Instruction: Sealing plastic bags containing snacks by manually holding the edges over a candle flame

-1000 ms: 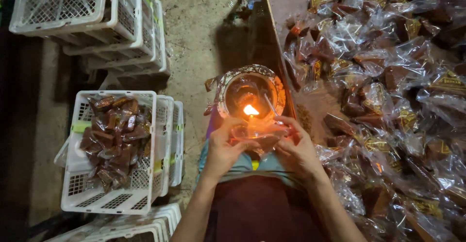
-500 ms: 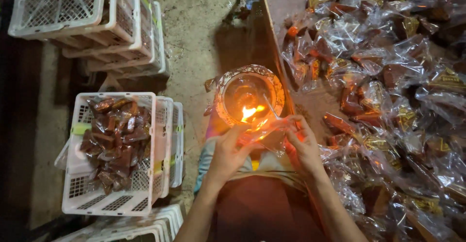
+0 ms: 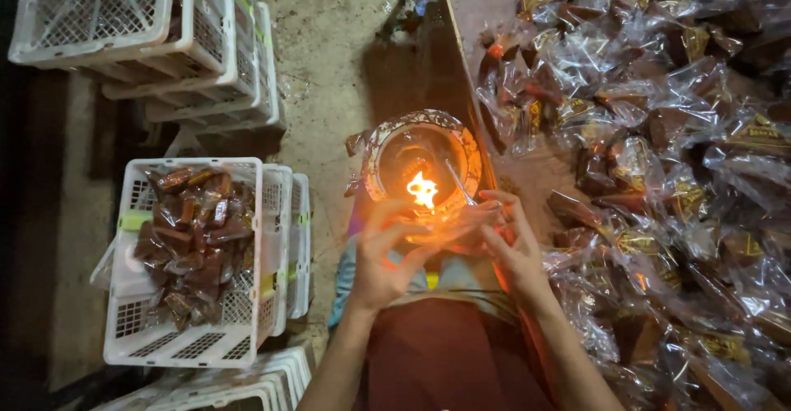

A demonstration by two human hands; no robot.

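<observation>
Both hands hold a clear plastic packet [image 3: 461,217] at the flame [image 3: 422,189] burning in a glass bowl [image 3: 424,160]. The left hand [image 3: 381,259] pinches one end, the right hand [image 3: 512,246] the other, fingers closed on it. Sealing seems under way; next calls for steady, brief contact. Filled packets fill the white crate [image 3: 194,254] and counter [image 3: 651,147].
</observation>
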